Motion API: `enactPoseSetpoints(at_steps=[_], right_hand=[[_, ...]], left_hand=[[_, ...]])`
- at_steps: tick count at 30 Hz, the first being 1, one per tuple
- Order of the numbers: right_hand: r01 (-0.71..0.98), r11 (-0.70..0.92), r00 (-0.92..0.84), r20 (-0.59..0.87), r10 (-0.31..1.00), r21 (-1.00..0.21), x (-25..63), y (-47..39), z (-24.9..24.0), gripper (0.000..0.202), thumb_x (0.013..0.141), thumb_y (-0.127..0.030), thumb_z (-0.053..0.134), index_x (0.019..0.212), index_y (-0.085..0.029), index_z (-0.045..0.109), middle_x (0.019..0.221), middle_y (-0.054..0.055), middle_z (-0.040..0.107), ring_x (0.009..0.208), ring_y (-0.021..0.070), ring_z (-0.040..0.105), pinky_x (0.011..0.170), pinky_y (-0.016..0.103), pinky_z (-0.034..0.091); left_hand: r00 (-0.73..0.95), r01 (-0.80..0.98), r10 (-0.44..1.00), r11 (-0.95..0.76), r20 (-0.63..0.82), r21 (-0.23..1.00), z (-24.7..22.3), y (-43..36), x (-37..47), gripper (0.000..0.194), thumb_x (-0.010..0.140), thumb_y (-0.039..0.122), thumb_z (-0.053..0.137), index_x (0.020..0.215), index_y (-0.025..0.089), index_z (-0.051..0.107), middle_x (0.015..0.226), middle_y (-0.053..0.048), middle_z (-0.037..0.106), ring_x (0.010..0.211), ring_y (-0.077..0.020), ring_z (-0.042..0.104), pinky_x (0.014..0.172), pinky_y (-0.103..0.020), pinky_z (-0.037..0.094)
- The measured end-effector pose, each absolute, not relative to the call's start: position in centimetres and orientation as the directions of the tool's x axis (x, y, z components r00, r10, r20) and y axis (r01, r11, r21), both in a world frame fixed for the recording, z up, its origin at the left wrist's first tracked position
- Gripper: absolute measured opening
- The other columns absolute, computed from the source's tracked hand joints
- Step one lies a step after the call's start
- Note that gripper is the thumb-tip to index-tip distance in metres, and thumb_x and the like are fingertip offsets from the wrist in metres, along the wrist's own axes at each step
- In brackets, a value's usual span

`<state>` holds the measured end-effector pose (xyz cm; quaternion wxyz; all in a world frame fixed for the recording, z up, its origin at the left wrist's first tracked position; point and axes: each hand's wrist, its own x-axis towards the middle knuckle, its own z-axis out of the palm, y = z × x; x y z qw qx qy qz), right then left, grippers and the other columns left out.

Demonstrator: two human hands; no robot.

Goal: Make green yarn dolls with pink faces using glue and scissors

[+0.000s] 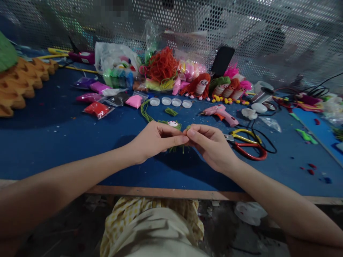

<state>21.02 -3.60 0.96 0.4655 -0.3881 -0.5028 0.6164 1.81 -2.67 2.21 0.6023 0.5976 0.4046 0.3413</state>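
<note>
My left hand (pixel 160 141) and my right hand (pixel 211 144) meet over the blue table, fingertips together. Pinched between them is a small piece of green yarn (pixel 188 127), mostly covered by my fingers. Beneath and behind my left hand lies a small doll face (pixel 173 123), white with dark red dots, with green yarn strands around it. A loose green yarn bundle (pixel 171 112) rests just beyond. Longer green strands (pixel 145 111) curve on the table to the left. Scissors (pixel 250 144) with yellow and red handles lie beside my right hand.
A pink glue gun (pixel 221 114) lies behind my right hand. Small white round dishes (pixel 166 101) stand in a row. Finished yarn dolls (pixel 201 85), orange yarn (pixel 162 66) and bags of coloured clay (pixel 98 109) line the back. A perforated metal screen (pixel 249 39) stands behind.
</note>
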Motion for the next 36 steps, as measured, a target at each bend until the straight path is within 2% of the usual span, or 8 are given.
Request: enactPoseSetpoints(at_steps=[5,10,14,19,23,28,33,36], right_hand=[[-0.225,-0.093,-0.272,-0.029,0.962,-0.970,20.84,-3.69,0.99,0.027,0.073,-0.048,0.091,0.078,-0.024,0.080,0.077,-0.001,0.072,0.071,0.0106,0.060,0.065,0.025,0.047],[-0.236,-0.095,-0.262,-0.031,0.964,-0.967,20.83,-3.75,1.08,0.027,0.069,-0.046,0.093,0.074,-0.025,0.078,0.081,-0.001,0.073,0.072,0.0103,0.060,0.070,0.026,0.050],[-0.219,-0.088,-0.252,-0.031,0.967,-0.972,20.71,-3.76,1.02,0.030,0.070,-0.049,0.092,0.077,-0.023,0.078,0.079,0.000,0.072,0.072,0.0113,0.060,0.066,0.026,0.047],[-0.258,-0.100,-0.294,-0.020,0.956,-0.961,20.52,-3.79,1.20,0.029,0.074,-0.045,0.090,0.075,-0.021,0.075,0.072,-0.002,0.065,0.064,0.0081,0.052,0.060,0.023,0.041],[-0.268,-0.112,-0.259,-0.041,0.965,-0.957,20.53,-3.74,1.38,0.034,0.071,-0.048,0.091,0.076,-0.021,0.071,0.068,-0.004,0.060,0.063,0.0089,0.050,0.061,0.024,0.044],[-0.255,-0.087,-0.213,-0.032,0.977,-0.963,20.71,-3.64,1.58,0.033,0.068,-0.045,0.091,0.073,-0.021,0.070,0.069,-0.002,0.062,0.064,0.0098,0.051,0.062,0.026,0.046],[-0.249,-0.082,-0.161,-0.042,0.986,-0.965,20.84,-3.43,1.61,0.029,0.064,-0.038,0.092,0.069,-0.020,0.070,0.065,-0.002,0.061,0.062,0.0097,0.052,0.059,0.025,0.042],[-0.255,-0.072,-0.146,-0.035,0.989,-0.964,20.93,-3.30,1.55,0.026,0.063,-0.035,0.092,0.068,-0.020,0.072,0.063,-0.002,0.062,0.061,0.0095,0.053,0.059,0.025,0.041]], left_hand=[[0.428,0.068,0.898,0.079,-0.101,0.995,2.17,-2.70,1.77,0.022,0.072,0.036,0.090,0.077,0.016,0.083,0.054,0.005,0.051,0.051,-0.0046,0.036,0.045,-0.019,0.027],[0.430,0.030,0.892,0.139,-0.139,0.990,1.98,-2.68,1.79,0.031,0.069,0.040,0.092,0.088,0.017,0.084,0.058,0.005,0.050,0.052,-0.0044,0.032,0.045,-0.020,0.027],[0.431,0.047,0.890,0.140,-0.147,0.989,1.93,-2.71,1.76,0.028,0.070,0.040,0.091,0.077,0.016,0.080,0.061,0.005,0.051,0.053,-0.0042,0.034,0.046,-0.019,0.028],[0.434,0.065,0.887,0.144,-0.158,0.987,2.09,-2.83,1.77,0.024,0.072,0.036,0.089,0.077,0.016,0.078,0.061,0.004,0.053,0.053,-0.0042,0.036,0.045,-0.017,0.028],[0.442,0.065,0.883,0.142,-0.156,0.988,2.19,-2.83,1.90,0.022,0.074,0.036,0.088,0.077,0.016,0.080,0.055,0.004,0.051,0.050,-0.0044,0.034,0.045,-0.018,0.026],[0.450,0.081,0.876,0.154,-0.173,0.985,2.34,-2.76,1.91,0.022,0.074,0.036,0.087,0.077,0.015,0.081,0.059,0.001,0.062,0.048,-0.0043,0.039,0.045,-0.019,0.027],[0.449,0.081,0.873,0.173,-0.191,0.982,2.54,-2.80,1.86,0.020,0.073,0.033,0.089,0.072,0.016,0.078,0.046,0.005,0.053,0.042,-0.0041,0.038,0.040,-0.018,0.023],[0.449,0.089,0.868,0.190,-0.209,0.978,2.62,-2.86,1.86,0.020,0.074,0.033,0.089,0.071,0.016,0.079,0.044,0.005,0.053,0.040,-0.0039,0.039,0.039,-0.017,0.023]])
